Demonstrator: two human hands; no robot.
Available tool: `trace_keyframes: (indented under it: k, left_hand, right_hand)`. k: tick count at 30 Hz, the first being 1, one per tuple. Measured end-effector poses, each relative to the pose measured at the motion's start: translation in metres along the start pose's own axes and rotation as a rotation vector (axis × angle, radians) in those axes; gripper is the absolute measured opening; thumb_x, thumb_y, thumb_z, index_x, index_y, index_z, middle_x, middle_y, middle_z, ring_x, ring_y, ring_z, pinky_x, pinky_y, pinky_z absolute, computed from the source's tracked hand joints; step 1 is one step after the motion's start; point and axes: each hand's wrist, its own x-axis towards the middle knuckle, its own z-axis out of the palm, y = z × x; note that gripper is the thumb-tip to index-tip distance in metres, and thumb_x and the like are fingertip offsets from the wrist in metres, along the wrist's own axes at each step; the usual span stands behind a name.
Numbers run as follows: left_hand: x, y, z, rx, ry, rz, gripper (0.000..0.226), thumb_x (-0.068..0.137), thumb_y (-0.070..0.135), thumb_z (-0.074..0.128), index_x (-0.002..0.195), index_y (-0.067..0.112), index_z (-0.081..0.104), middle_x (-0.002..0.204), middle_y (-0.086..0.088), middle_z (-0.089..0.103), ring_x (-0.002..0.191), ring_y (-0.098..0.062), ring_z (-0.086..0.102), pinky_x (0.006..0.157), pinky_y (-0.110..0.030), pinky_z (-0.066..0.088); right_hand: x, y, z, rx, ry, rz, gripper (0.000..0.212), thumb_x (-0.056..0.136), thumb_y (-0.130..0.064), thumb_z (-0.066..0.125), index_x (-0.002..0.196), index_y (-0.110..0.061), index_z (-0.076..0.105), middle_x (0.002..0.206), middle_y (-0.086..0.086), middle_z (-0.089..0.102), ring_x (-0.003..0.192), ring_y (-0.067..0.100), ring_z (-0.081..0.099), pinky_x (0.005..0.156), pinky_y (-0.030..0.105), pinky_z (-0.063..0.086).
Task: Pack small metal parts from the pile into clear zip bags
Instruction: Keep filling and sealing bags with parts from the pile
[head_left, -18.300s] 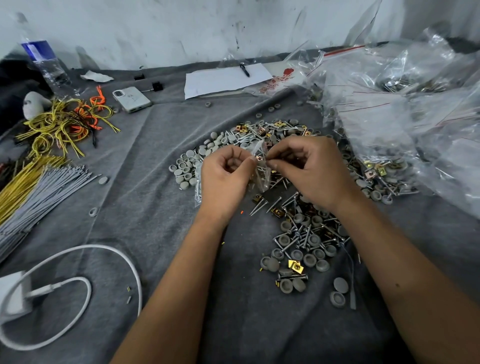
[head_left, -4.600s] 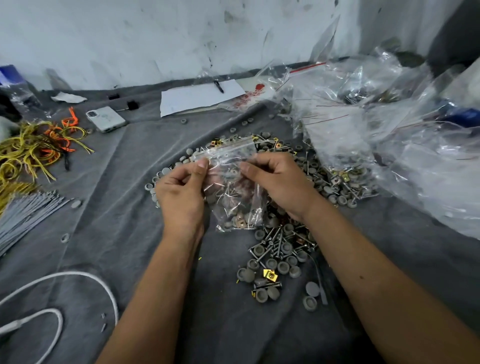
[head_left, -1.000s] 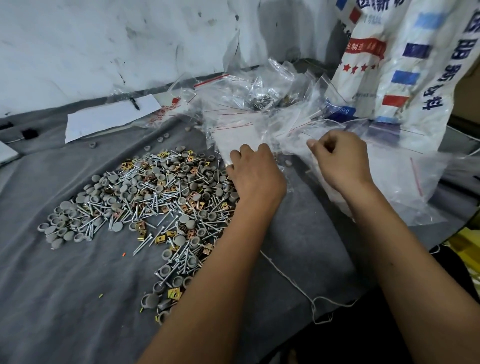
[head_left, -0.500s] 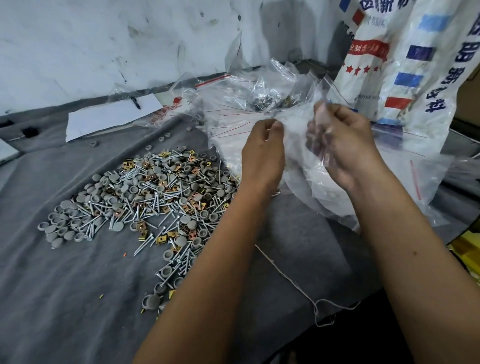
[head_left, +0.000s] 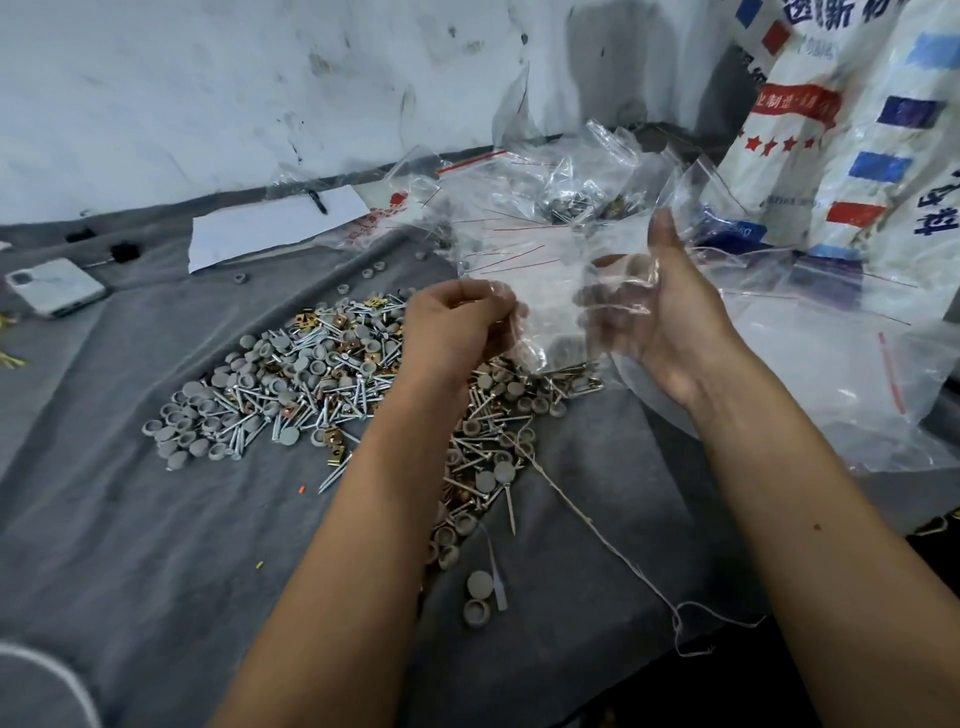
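Clear zip bag (head_left: 550, 312) held by left hand (head_left: 457, 325), right hand (head_left: 660, 322), above pile (head_left: 322, 374).

Clear zip bag (head_left: 550, 312) above parts pile (head_left: 322, 379)

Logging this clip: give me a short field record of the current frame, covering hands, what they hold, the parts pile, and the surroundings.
left hand: fingers curled, pinching one edge of the clear zip bag
right hand: palm up, fingers inside or behind the bag; exact grip unclear
bag contents: appears empty
parts pile: screws, grey caps and brass clips, loose on the grey cloth
bag heap: behind the hands, some bags filled
phone: far left on the cloth
paper sheet: by the wall, pen on it
stage: fresh bag held above the pile, nothing loaded yet
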Motion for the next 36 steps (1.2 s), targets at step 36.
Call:
trace_keyframes:
  k: [36]
  left_hand:
    - [-0.014,-0.033,-0.161,0.103,0.451,0.344,0.039,0.101,0.042,0.058,0.084,0.01,0.073,0.078,-0.009,0.074,0.072,-0.027,0.071,0.067,-0.046,0.062]
  right_hand:
    - [0.004,0.103,0.142,-0.664,-0.464,-0.274,0.008,0.092,-0.008,0.074,0.09,-0.015,0.076,0.075,0.001,0.076,0.063,0.009,0.068,0.054,0.019,0.049]
